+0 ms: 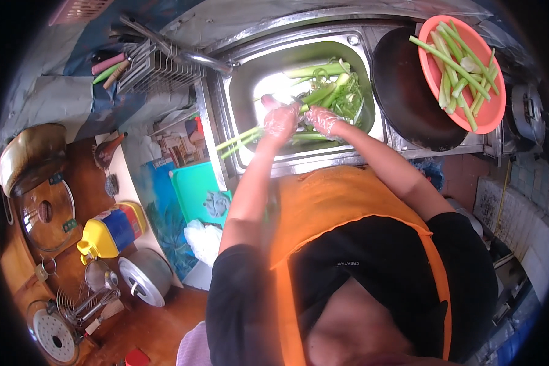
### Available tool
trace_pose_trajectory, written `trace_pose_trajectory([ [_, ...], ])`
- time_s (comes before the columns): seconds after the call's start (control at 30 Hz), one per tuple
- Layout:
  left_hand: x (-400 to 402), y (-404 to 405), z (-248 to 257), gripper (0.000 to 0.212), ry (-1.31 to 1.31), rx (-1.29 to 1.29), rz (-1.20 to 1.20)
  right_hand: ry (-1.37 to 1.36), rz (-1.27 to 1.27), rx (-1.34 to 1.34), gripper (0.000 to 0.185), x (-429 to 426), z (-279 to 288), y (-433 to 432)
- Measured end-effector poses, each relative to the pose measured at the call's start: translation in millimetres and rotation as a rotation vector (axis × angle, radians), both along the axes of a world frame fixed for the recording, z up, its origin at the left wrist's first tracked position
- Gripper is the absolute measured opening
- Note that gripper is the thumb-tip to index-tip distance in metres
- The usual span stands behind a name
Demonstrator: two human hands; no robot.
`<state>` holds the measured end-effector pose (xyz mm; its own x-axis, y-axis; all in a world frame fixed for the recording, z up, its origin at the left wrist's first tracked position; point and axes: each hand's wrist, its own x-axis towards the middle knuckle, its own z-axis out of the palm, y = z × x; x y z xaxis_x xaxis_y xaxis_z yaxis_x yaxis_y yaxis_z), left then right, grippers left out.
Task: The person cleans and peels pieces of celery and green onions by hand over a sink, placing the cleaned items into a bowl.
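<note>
My left hand [282, 121], in a clear plastic glove, is closed around a green stalk over the stainless steel sink [243, 87]. Close by on the right, my gloved right hand [324, 121] has its fingers curled at the same leafy stalk [318, 96]; its exact grip is partly hidden. Greens [347, 100] and cut stalks [318, 71] are heaped in the basin beyond my right hand. Long pale green stalks [240, 139] stick out over the sink's left rim, passing by my left wrist. A pinkish-white piece [269, 101], hard to identify, shows just beyond my left fingers.
Right of the sink, a coral plastic basin [432, 82] of cut stalks [462, 68] overlaps a large black wok [407, 91]. A metal tap [210, 61] reaches in from the left, near a wire rack [160, 68] with knives. A teal board [194, 183] stands left of me.
</note>
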<state>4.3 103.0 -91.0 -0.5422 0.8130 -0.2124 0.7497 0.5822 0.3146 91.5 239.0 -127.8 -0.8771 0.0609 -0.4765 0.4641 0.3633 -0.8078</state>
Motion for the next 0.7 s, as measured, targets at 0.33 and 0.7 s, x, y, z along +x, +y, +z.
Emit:
trace_pose_trajectory([
  [0.33, 7, -4, -10, 0.033, -0.553, 0.667, 0.040, -0.213, -0.628, -1.009, 0.042, 32, 33, 36],
  [0.7, 18, -11, -3, 0.035, -0.308, 0.619, 0.151, -0.149, -0.884, -0.807, 0.020, 31, 55, 49],
])
